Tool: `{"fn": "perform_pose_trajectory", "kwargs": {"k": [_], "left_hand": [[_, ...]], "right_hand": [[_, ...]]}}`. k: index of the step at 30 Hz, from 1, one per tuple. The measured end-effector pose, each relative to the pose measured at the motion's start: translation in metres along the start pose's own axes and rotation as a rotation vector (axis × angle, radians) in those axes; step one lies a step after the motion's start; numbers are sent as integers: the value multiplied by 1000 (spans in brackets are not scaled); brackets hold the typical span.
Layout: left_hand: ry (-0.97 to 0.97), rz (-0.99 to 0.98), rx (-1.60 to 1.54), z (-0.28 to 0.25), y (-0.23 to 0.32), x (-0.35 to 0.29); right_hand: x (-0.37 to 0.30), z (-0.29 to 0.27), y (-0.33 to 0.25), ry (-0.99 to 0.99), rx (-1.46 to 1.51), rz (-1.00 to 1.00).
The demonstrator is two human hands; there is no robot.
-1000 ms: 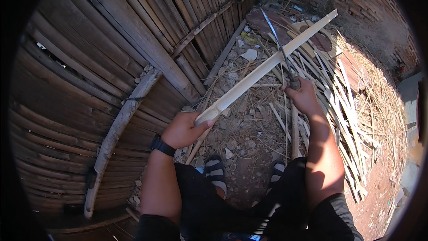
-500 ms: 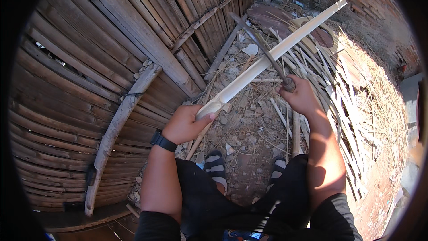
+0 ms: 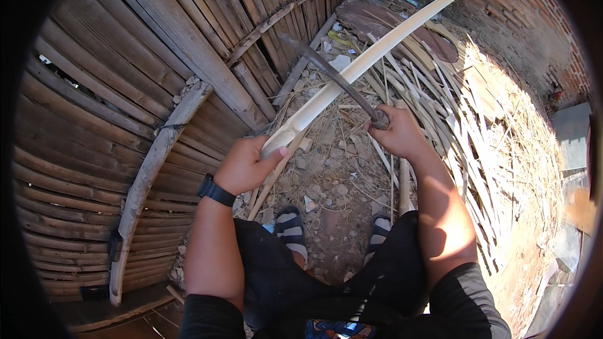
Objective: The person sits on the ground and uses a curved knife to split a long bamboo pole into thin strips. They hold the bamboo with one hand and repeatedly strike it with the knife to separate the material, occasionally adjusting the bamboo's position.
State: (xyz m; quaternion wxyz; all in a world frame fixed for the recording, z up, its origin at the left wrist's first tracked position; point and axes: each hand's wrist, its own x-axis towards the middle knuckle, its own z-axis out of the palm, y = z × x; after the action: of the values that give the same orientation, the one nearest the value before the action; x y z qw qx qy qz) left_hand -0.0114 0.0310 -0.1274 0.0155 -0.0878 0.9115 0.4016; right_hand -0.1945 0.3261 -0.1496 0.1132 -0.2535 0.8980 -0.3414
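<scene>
My left hand (image 3: pixel 246 164) is closed round the near end of a long split bamboo piece (image 3: pixel 318 102), its thumb on the pale hollow inner face. From there the bamboo slants up and away to the far right. In my right hand (image 3: pixel 402 133) is the handle of a machete (image 3: pixel 341 80) with a long, dark, curved blade. That blade lies across the bamboo about midway, pointing to the far left, its tip blurred. Whether its edge touches the bamboo I cannot tell.
A bamboo slat wall (image 3: pixel 94 125) with a leaning pole (image 3: pixel 151 176) rises on my left. Pale split strips (image 3: pixel 440 125) are heaped on the right, near a brick wall (image 3: pixel 521 19). Rubble and straw cover the ground (image 3: pixel 333 194) between my sandalled feet.
Both hands, the bamboo and the machete have shifted left in the picture, partly because the whole view has moved. The blade tip is now farther left and blurred.
</scene>
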Motion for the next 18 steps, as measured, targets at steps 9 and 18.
{"fn": "perform_pose_trajectory", "kwargs": {"k": [9, 18], "left_hand": [[-23, 79, 53, -5, 16, -5], [-63, 36, -128, 0, 4, -6]], "right_hand": [[12, -26, 41, 354, 214, 81], [-3, -15, 6, 148, -94, -293]]}}
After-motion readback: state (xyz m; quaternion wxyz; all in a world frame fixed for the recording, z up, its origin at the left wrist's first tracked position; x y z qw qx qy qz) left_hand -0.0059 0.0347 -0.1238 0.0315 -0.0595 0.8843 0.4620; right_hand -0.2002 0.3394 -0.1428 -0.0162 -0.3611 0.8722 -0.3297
